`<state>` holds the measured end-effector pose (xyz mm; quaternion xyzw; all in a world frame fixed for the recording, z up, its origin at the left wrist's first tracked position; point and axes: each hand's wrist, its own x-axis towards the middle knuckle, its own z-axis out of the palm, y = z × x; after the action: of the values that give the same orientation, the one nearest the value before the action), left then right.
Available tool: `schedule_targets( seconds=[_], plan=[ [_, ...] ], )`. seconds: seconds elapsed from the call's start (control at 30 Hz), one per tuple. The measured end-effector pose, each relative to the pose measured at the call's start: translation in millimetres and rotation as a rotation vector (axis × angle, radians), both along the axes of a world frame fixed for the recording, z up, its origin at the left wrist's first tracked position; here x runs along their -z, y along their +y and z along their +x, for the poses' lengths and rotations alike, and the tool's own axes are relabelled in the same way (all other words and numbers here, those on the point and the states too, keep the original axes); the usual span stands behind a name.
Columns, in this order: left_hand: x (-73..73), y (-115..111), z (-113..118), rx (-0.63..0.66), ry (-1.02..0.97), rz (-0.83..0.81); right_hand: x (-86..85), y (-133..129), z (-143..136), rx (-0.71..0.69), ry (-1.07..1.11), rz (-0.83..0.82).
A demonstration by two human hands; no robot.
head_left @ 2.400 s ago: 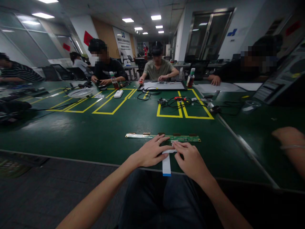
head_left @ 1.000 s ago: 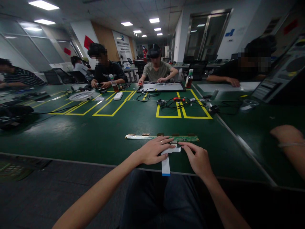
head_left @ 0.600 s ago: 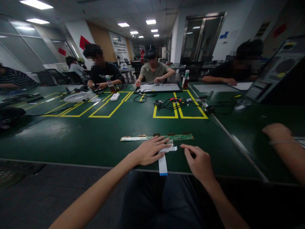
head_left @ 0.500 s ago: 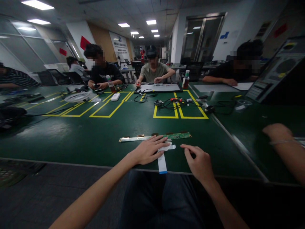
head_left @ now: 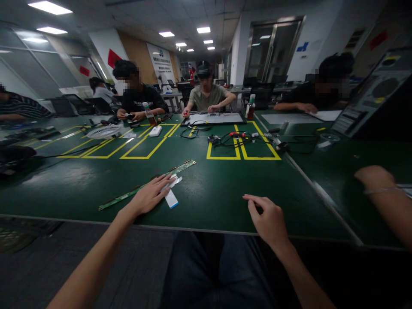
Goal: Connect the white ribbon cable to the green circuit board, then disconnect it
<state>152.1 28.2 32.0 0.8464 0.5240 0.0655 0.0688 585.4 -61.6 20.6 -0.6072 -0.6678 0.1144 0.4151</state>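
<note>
Head view: circuit board (head_left: 125,196) lies under left fingers (head_left: 163,182).

There are: 2 own hands (head_left: 151,195) (head_left: 267,219) | 1 long strip board (head_left: 124,197) | 1 blue-tipped ribbon (head_left: 171,199) | 2 drink bottles (head_left: 149,116) (head_left: 250,108) | 1 computer case (head_left: 375,94) | 1 white box (head_left: 156,131)

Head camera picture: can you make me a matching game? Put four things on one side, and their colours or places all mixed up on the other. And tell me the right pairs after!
Things:
1) Board
2) Strip
3) Right hand
4) Tape

Colours and places:
a) yellow
b) off to the right, apart from the board
c) green and slanted, partly under the left hand
d) white with a blue end

Right pairs:
1 and c
2 and d
3 and b
4 and a
</note>
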Motion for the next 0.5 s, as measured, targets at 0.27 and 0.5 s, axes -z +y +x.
schedule_targets(
  seconds=[0.27, 0.5],
  plan=[
    [5.6, -9, -110, -0.269, 0.070, -0.016, 1.8, 0, 0, -0.012, -0.028, 0.004],
    [4.6, -26, -180, -0.659, 0.184, -0.001, 4.0, 1, -3, -0.007, -0.082, 0.044]
  ],
)
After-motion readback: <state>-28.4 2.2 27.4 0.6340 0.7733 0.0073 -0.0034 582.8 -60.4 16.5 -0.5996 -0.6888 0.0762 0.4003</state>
